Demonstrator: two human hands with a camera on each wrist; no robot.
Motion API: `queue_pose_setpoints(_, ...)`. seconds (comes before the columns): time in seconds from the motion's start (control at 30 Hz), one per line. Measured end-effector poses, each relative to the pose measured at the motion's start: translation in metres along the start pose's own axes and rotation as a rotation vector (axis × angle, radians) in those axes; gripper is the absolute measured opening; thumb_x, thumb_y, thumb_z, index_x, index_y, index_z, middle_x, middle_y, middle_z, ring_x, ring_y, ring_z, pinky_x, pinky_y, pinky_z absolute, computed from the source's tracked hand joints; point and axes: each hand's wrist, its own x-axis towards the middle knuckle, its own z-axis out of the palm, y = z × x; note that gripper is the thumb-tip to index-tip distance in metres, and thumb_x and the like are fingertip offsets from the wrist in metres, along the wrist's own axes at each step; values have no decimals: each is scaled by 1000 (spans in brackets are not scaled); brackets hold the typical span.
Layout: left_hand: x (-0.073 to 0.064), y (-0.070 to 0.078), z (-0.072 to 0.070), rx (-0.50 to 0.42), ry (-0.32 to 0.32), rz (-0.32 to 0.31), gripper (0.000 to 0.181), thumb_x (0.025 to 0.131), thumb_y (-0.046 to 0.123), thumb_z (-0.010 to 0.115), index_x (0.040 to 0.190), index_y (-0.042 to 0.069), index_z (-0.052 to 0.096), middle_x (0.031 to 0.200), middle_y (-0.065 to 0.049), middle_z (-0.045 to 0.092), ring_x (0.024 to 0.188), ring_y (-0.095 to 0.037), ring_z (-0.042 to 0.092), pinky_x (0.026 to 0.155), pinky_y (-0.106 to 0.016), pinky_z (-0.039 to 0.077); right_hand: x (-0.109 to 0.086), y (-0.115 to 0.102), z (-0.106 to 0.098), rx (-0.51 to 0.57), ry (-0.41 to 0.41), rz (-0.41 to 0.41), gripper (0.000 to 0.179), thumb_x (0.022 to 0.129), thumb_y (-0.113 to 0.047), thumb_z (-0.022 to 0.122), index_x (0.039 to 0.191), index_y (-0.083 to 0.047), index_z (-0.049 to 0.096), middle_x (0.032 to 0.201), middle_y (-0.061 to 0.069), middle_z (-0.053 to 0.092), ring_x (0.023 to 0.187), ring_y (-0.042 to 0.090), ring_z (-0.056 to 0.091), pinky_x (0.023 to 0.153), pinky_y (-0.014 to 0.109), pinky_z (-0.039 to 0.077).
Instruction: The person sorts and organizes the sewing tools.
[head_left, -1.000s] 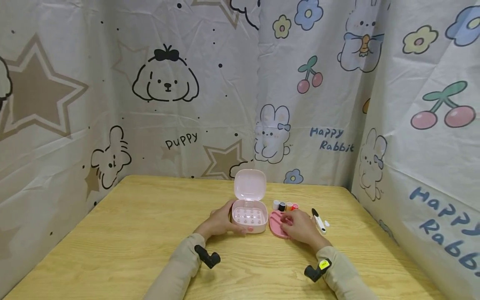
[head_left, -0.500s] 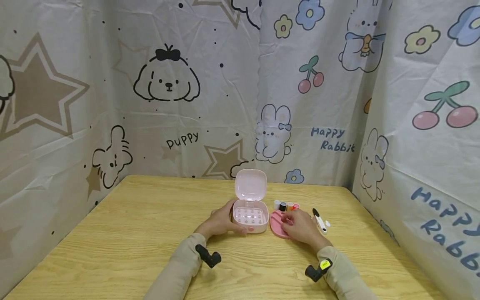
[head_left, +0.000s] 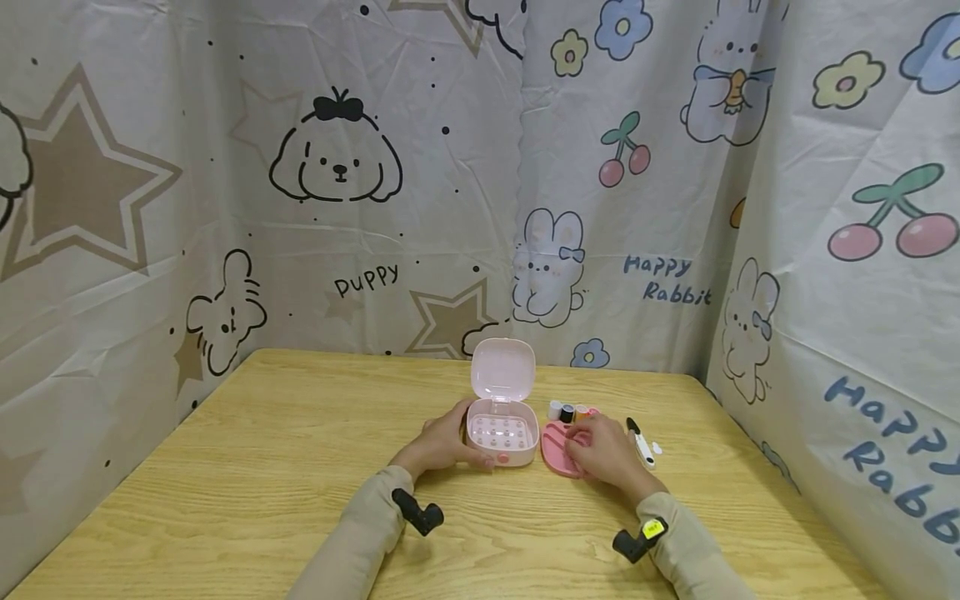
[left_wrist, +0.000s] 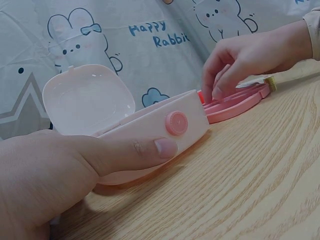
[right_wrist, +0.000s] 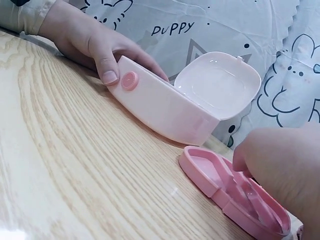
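Observation:
A pale pink box (head_left: 527, 456) stands on the table with its lid (head_left: 503, 368) raised. My left hand (head_left: 441, 439) grips the box's left side, the thumb lying along its front below a round pink button (left_wrist: 176, 123). Right of the box lies a darker pink tray (head_left: 552, 450) with molded compartments, seen closer in the right wrist view. My right hand (head_left: 606, 452) is over the tray, its bent fingers reaching down into the compartments. Its fingertips are hidden in the right wrist view, and I cannot tell whether they pinch anything.
Behind the tray is a row of small spools: white (head_left: 555, 410), black (head_left: 567, 413), orange (head_left: 581, 412) and a partly covered red one. A slim white tool with a black tip (head_left: 640, 442) lies right of my right hand, beside a small white piece (head_left: 657, 448). Printed curtains surround the table.
The head view has shifted slightly. My right hand covers a little more of the red spool than before; my left hand keeps its hold on the box.

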Motion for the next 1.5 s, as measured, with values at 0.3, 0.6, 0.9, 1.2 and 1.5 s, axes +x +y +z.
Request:
queue_pose_setpoints(0.3, -2, -1, -1, 0, -6, 4, 116, 67, 39, 99, 159, 14, 34, 153, -6, 50, 137, -32, 46, 113, -62, 18, 4, 5, -5, 48, 120, 39, 19, 90, -19, 74, 104, -9, 80, 114, 15, 70, 112, 39, 62, 90, 62, 38)
queue_pose_setpoints(0.6, -2, -3, -3, 6, 4, 3, 113, 68, 40, 99, 158, 15, 36, 152, -3, 51, 137, -29, 46, 113, -62, 20, 9, 13, -9, 69, 152, 106, 29, 92, -16, 72, 118, -6, 75, 113, 15, 69, 111, 40, 61, 90, 59, 39)
queue_pose_setpoints(0.9, -3, 1, -3, -14, 1, 6, 113, 68, 37, 99, 159, 14, 35, 154, -6, 49, 138, -31, 45, 113, -63, 17, 14, 25, -10, 41, 171, 148, 35, 91, -16, 70, 124, -6, 72, 116, 19, 69, 112, 44, 61, 88, 61, 38)
queue_pose_setpoints(1.2, -2, 2, -2, -19, -3, 7, 113, 68, 35, 99, 159, 13, 35, 155, -6, 49, 138, -31, 45, 113, -63, 17, 16, 30, -4, 37, 143, 213, 37, 93, -16, 71, 129, -7, 70, 121, 20, 68, 113, 46, 60, 89, 63, 37)
queue_pose_setpoints(1.5, 0, -1, 0, -5, -15, 13, 114, 68, 38, 99, 159, 13, 34, 154, -6, 49, 138, -30, 45, 112, -62, 18, 19, 32, 1, -15, 155, 220, 36, 93, -16, 72, 128, -7, 71, 119, 18, 70, 108, 44, 63, 88, 66, 36)
